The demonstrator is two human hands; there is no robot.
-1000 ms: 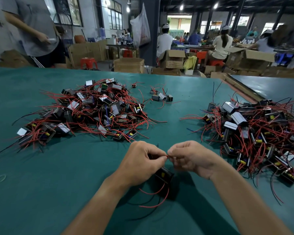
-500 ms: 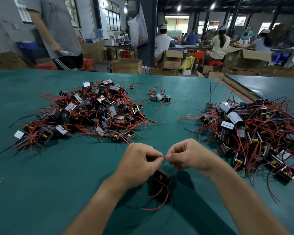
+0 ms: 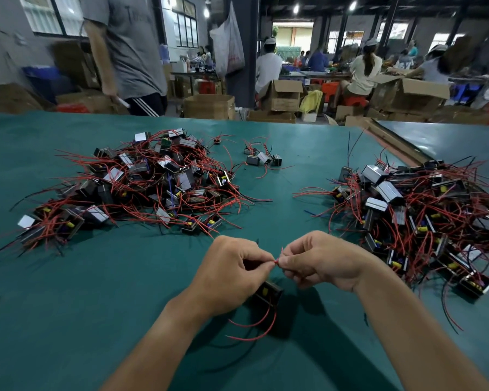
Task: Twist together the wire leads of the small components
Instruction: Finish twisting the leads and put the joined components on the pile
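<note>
Your left hand (image 3: 229, 273) and right hand (image 3: 319, 261) meet fingertip to fingertip over the near middle of the green table (image 3: 96, 306). Each pinches the red wire ends (image 3: 276, 260) between thumb and forefinger, with the other fingers curled in. The small component (image 3: 268, 292) sits just below your left hand: a tilted black block with a yellow spot on its face. You cannot tell whether it touches the table. Its loose red leads (image 3: 254, 324) curve out from its near side. A left pile (image 3: 141, 182) of the same blocks, tangled in red wire, lies farther off. A right pile (image 3: 424, 210) sits opposite, and a few stray blocks (image 3: 261, 158) lie far between them.
</note>
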